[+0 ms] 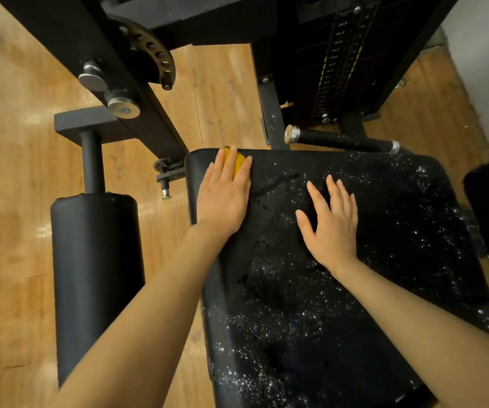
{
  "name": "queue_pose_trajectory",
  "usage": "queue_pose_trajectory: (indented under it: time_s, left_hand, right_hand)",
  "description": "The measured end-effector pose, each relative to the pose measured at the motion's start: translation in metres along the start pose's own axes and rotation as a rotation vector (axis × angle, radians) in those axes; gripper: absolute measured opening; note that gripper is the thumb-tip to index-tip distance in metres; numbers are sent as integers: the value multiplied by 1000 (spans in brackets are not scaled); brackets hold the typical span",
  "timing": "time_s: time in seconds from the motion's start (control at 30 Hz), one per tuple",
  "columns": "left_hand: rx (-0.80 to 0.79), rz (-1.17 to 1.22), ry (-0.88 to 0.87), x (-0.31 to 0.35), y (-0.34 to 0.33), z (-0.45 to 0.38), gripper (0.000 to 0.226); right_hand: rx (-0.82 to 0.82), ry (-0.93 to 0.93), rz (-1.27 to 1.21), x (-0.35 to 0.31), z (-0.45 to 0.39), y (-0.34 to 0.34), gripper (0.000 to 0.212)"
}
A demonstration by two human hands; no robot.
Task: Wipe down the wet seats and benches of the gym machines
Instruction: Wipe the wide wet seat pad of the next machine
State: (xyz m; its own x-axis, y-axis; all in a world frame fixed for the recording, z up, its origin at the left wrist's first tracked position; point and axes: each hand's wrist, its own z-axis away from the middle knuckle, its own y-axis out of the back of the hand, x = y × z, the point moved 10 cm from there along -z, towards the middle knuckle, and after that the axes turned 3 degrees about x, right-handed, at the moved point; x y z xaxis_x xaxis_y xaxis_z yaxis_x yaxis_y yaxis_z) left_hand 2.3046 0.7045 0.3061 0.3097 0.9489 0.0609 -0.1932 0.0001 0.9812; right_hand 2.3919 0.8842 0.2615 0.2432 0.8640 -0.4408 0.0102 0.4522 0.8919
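A person leans over a black padded seat (340, 290) of a gym machine, both bare arms reaching forward. The left hand (224, 195) lies flat at the far left corner of the seat, pressing down on a yellow cloth (239, 163); its fingers (228, 164) are straight and spread over the cloth, not curled round it, and only a small part of the yellow shows between and beyond them. The right hand (333, 223) rests palm down near the middle of the seat, fingers straight and fanned, holding nothing. Fine white droplets speckle most of the seat, thickest along the right side and toward the near edge, while the patch between the two hands looks darker and smeared. Just left of the seat stands a black roller pad (96, 278) on a post, over a wooden floor (16, 142). Beyond the far edge lies a black bar with metal end caps (340, 139), and behind it rises the weight stack (337, 63) with its marked plates. A black frame arm with a holed adjuster plate (155, 54) crosses the far left.
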Motion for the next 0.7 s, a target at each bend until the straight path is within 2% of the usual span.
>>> queue_pose_trajectory:
  time_s: [0.17,0.33,0.47,0.57,0.7]
  left_hand:
    - [-7,-39,-60,2,1,-30,48]
    - [-6,-33,-139,7,-4,55,49]
    - [-81,-77,-186,10,-14,113,50]
    - [-81,-132,-230,16,-12,82,49]
    - [-104,-123,-289,38,-7,-7,50]
  right_hand:
    - [14,8,4,0,1,0,58]
    - [14,8,1,1,0,-1,58]
    - [26,9,-10,1,1,0,61]
    - [26,6,-2,2,1,0,62]
    - [25,5,9,2,1,1,59]
